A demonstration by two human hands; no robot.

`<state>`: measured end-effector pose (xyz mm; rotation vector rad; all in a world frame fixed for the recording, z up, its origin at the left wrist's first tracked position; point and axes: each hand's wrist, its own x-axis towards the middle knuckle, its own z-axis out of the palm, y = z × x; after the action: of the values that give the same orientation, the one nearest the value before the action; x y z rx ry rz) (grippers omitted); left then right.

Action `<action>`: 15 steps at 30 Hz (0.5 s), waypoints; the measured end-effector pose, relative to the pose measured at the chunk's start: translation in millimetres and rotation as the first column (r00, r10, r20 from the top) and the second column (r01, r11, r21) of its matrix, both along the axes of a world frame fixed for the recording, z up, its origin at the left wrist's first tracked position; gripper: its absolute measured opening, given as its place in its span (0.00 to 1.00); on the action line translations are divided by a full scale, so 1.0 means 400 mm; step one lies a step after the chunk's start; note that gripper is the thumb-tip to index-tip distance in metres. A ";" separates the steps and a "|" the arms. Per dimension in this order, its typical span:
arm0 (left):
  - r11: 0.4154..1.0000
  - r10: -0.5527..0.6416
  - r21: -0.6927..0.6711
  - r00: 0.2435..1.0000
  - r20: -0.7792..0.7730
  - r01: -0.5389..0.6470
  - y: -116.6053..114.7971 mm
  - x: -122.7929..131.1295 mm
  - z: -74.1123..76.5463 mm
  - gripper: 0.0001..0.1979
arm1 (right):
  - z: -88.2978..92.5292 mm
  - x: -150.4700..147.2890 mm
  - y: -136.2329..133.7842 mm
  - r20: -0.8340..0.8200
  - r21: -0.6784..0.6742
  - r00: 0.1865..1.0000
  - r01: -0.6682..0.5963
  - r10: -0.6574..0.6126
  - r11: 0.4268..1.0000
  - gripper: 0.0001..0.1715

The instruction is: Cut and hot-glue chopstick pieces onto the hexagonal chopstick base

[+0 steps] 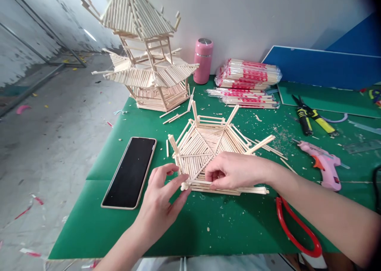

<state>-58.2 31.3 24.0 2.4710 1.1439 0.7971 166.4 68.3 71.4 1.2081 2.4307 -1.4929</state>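
A hexagonal base built of thin wooden sticks lies on the green table, with upright posts of bundled sticks at its corners. At its near left corner, the thumb and forefinger of my left hand close around the end of a wooden post. My right hand reaches over the near side, thumb and fingers pinched on a thin wooden stick that runs along this edge. The stick's right part is hidden by the fingers. Another post points out at the near right corner.
A finished-looking stick pagoda stands behind left, near a pink flask and bagged sticks. A phone lies left. Pliers, a pink glue gun and red-handled scissors lie right. The table edge is at left.
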 end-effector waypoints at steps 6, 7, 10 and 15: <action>0.998 0.063 -0.009 0.998 0.022 -0.062 -0.003 -0.021 0.008 0.21 | 0.014 0.010 0.003 -0.058 -0.005 0.993 0.099 -0.100 0.995 0.05; 0.996 0.087 -0.014 0.996 0.037 -0.086 -0.005 -0.026 0.011 0.21 | 0.022 0.012 0.006 -0.075 0.007 0.989 0.126 -0.125 0.992 0.05; 0.987 0.158 -0.028 0.982 0.106 -0.156 -0.014 -0.040 0.022 0.19 | 0.063 0.024 0.013 -0.165 0.102 0.957 0.257 -0.238 0.961 0.07; 0.985 0.171 -0.086 0.937 0.303 -0.152 -0.048 -0.053 0.065 0.15 | 0.175 0.039 -0.056 -0.298 0.479 0.904 0.421 -0.308 0.770 0.06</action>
<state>-79.3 12.1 49.9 2.1242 1.2402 1.1323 181.8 46.1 141.3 1.8038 3.0183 -1.0529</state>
